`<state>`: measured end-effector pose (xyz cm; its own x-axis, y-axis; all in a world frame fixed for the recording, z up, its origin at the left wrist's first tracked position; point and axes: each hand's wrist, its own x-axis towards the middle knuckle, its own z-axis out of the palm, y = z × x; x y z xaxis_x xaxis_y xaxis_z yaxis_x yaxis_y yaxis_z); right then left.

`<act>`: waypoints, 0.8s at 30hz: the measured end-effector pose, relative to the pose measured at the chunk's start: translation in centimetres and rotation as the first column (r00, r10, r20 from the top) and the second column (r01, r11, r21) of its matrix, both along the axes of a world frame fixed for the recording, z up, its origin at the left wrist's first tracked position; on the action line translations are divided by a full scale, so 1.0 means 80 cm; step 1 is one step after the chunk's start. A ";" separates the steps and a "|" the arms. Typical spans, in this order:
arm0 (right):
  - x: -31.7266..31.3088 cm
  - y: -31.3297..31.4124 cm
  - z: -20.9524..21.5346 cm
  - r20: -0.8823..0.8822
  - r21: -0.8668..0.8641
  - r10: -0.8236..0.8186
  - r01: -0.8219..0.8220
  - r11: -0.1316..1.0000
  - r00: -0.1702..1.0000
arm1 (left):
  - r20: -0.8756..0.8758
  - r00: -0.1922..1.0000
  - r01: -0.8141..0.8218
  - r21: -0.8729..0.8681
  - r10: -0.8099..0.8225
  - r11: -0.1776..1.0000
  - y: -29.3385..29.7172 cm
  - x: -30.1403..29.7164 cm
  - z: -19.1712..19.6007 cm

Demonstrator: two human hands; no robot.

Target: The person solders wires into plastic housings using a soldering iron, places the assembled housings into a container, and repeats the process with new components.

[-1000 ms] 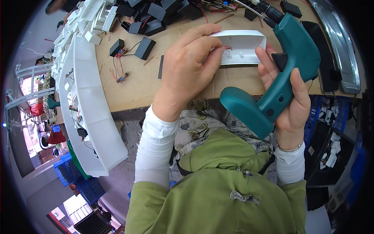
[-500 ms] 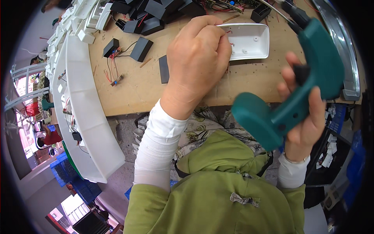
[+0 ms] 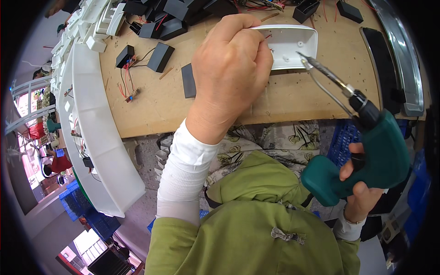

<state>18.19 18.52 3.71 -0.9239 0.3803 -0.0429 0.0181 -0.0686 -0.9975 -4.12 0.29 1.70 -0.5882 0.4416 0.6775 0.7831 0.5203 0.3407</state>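
My left hand (image 3: pixel 231 68) is closed in a pinch over the left end of a white plastic housing (image 3: pixel 308 41). Its fingertips are turned away, so what they hold is hidden. A short red wire end shows beside the knuckles, inside the housing. In my right hand (image 3: pixel 362 197) is a green soldering gun (image 3: pixel 387 151), gripped by its handle with a finger at the black trigger. Its metal tip and thin side tube point up and left, over the housing's lower right rim; whether they touch it I cannot tell.
Black boxes (image 3: pixel 176 23) are heaped at the back. Two wired black boxes (image 3: pixel 160 57) and a small circuit board (image 3: pixel 133 95) lie left. A black flat piece (image 3: pixel 188 81) is beside my left hand. White housings (image 3: pixel 91 27) line the far left; a dark phone-like slab (image 3: pixel 381 64) lies right.
The soldering gun has swung down and right, and its tip now points at the housing instead of past the back right. My left hand stays nearly in place.
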 end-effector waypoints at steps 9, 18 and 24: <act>-0.030 -0.026 -0.003 0.035 0.006 -0.025 0.024 1.000 0.999 | -0.032 0.999 -0.015 0.031 0.016 0.999 -0.001 0.002 -0.005; -0.040 -0.030 0.001 0.013 0.064 -0.002 0.001 0.998 1.000 | -0.023 0.999 -0.034 0.042 0.035 0.999 0.001 0.005 -0.009; -0.043 -0.032 0.001 0.017 0.069 -0.014 0.013 0.998 1.000 | -0.030 0.999 -0.041 0.038 0.042 0.998 0.002 0.007 -0.010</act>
